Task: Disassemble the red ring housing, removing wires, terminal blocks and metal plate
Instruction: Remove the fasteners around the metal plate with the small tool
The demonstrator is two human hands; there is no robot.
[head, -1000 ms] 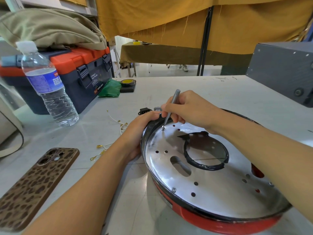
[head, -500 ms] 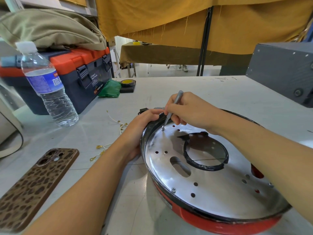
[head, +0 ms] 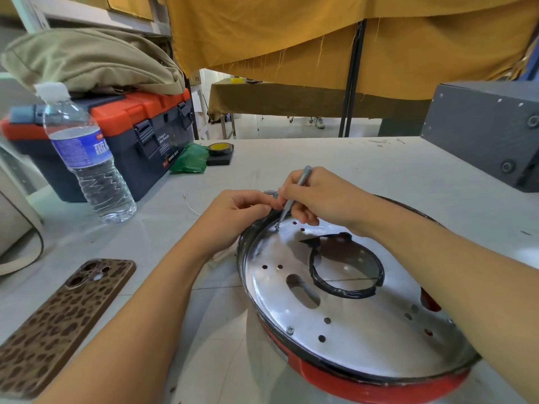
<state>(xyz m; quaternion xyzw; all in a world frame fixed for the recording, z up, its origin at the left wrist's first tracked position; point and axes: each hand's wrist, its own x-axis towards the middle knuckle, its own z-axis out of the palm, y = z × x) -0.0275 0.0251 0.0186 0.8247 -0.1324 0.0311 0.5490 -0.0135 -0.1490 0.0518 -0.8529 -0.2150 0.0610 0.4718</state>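
Head view: screwdriver (head: 294, 196) tip on half-hidden rim screw (head: 276, 226).

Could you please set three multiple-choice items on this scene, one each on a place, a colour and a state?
1. Where does the phone lie?
A. left of the housing
B. on the toolbox
C. inside the housing

2. What colour is the toolbox lid?
A. yellow
B. orange
C. white

3. What is the right hand doing?
A. resting flat on the table
B. holding the bottle
C. holding a screwdriver to a screw on the plate

Answers: 1 A, it lies on the table by the left forearm; 2 B, the lid is orange over a dark body; 3 C, the tip meets the screw near the rim, beside the left hand.
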